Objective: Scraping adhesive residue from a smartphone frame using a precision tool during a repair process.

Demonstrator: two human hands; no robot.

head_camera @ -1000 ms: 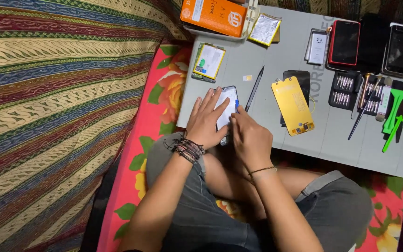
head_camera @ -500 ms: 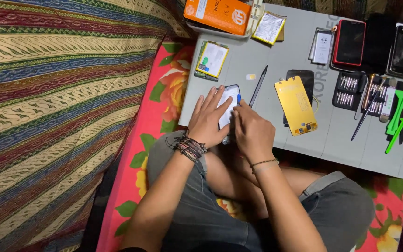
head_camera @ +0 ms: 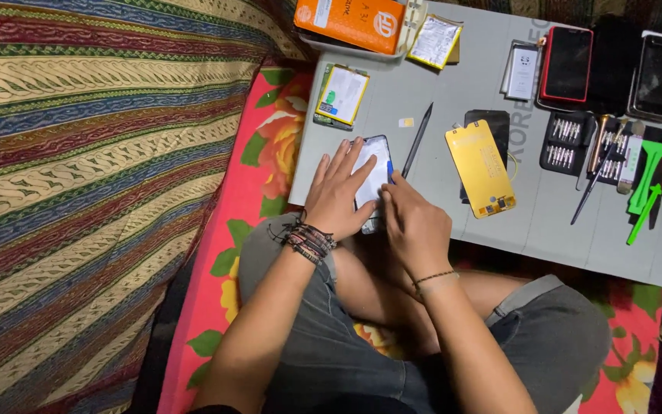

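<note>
A phone with a pale screen (head_camera: 375, 172) lies at the near edge of a grey work mat (head_camera: 453, 92). My left hand (head_camera: 340, 192) lies flat on its left side, fingers spread, pressing it down. My right hand (head_camera: 415, 226) is at the phone's right edge, its fingers pinched on a small blue pick (head_camera: 390, 170) that touches the edge. A dark thin stylus-like tool (head_camera: 417, 140) lies just right of the phone. My legs, in grey shorts, are folded under the mat's edge.
On the mat lie a yellow phone panel (head_camera: 481, 167), a green-edged battery (head_camera: 340, 95), an orange box (head_camera: 350, 23), a foil pouch (head_camera: 434, 40), a bit set (head_camera: 565, 142), green plastic tools (head_camera: 649, 188) and several phones (head_camera: 614, 65). A striped cloth (head_camera: 101, 176) covers the left.
Hands and phone stay together; my right hand has shifted slightly along the phone's right edge. The view has moved a little.
</note>
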